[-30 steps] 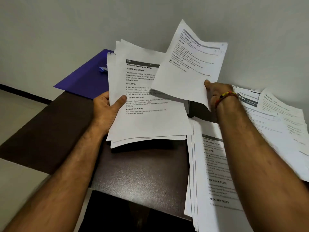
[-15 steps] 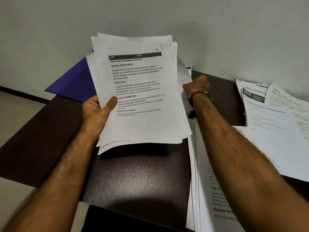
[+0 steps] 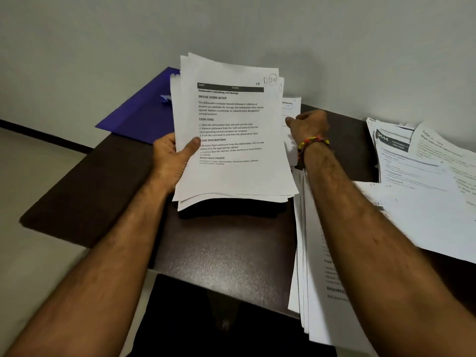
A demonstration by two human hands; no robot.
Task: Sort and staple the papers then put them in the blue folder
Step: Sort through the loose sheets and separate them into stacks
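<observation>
here, a sheaf of printed white pages [image 3: 233, 140] held up in front of a blue plastic folder [image 3: 139, 112].
the left hand [image 3: 171, 157] grips the sheaf, thumb on top, hiding part of the folder. the right hand [image 3: 309, 124] reaches behind it onto a half-hidden sheet [image 3: 291, 109]; its fingers' grip cannot be told. loose white papers [image 3: 417, 161] run off the right edge of the dark brown table [image 3: 224, 253].

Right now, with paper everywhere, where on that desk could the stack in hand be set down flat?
Bare dark desk top lies between the forearms, below the held stack, and left of it beside the blue folder. The right side is crowded: a long paper pile and fanned sheets.
</observation>
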